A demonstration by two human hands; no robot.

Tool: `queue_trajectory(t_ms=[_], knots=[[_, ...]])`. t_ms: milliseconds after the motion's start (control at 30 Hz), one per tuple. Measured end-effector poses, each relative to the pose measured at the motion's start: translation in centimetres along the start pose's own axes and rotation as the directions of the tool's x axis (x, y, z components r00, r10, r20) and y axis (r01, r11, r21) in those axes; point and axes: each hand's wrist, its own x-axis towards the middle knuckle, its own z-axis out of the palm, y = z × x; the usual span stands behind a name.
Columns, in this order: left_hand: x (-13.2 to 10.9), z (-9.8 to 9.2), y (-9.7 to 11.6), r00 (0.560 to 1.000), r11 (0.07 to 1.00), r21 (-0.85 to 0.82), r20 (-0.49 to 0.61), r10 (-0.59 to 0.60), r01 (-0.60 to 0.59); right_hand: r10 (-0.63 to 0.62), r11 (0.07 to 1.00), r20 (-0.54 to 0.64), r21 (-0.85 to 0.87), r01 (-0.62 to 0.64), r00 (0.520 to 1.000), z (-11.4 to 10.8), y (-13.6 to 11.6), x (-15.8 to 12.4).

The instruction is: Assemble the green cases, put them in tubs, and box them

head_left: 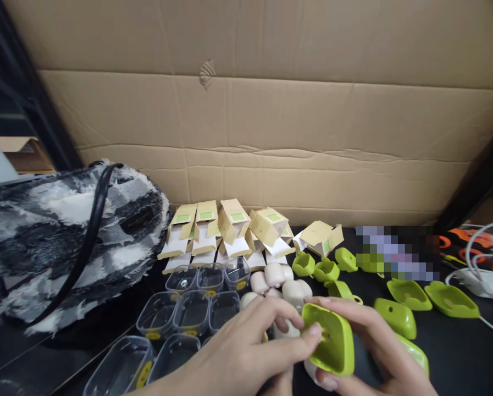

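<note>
In my right hand (378,341) is a green, hollow, rounded plastic shell (337,341), its open side tilted toward me. The fingers grip its far edge and lower side. My left hand (250,341) is closed at the shell's left side, one fingertip on its inner face by a small hole. Just behind the hands lies a cluster of cream-white rounded pieces (274,275), partly hidden by my left hand. More green shells (395,318) are spread to the right, some hollow side up, others face down.
Clear plastic containers (192,311) with yellow stickers stand in rows at left. Opened small cardboard boxes (233,220) line the back, below a large cardboard sheet (262,121). A black-and-white frayed bag (134,209) sits far left. White cables (475,242) and orange-handled items (477,239) lie far right.
</note>
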Motion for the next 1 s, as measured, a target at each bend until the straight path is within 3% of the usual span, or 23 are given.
queue_trajectory(t_ms=[67,200,433,633,767,900,1000], knots=[[-0.1,0.0,0.3,1.0,0.999,0.052,0.014,-0.003,0.003,-0.029,1.0,0.026,0.004,0.028,0.999,0.0,0.0,0.0],[-0.5,0.1,0.4,0.985,0.97,0.188,-0.037,0.167,-0.157,0.012,0.998,0.049,0.06,-0.015,0.999,0.3,0.0,0.0],[-0.5,0.1,0.4,0.973,0.958,0.217,-0.094,0.212,-0.188,0.015,0.997,0.014,0.073,-0.016,1.0,0.3,0.2,0.0],[-0.6,-0.5,0.6,0.991,0.976,0.174,0.0,0.135,-0.133,0.082,0.995,-0.111,-0.05,-0.088,0.99,0.7,-0.3,0.2],[-0.5,-0.4,0.6,0.994,0.986,0.138,0.061,0.086,-0.094,0.066,0.995,-0.125,-0.072,-0.076,0.99,0.9,-0.4,0.2],[-0.7,0.0,0.3,0.99,0.99,0.104,0.113,0.08,-0.092,0.072,0.996,-0.109,-0.044,-0.077,0.991,0.9,-0.4,-0.5],[-1.0,0.5,0.1,0.99,0.986,0.137,0.118,0.083,-0.099,0.04,0.997,-0.08,0.071,-0.035,0.996,0.9,-0.6,-1.0]])
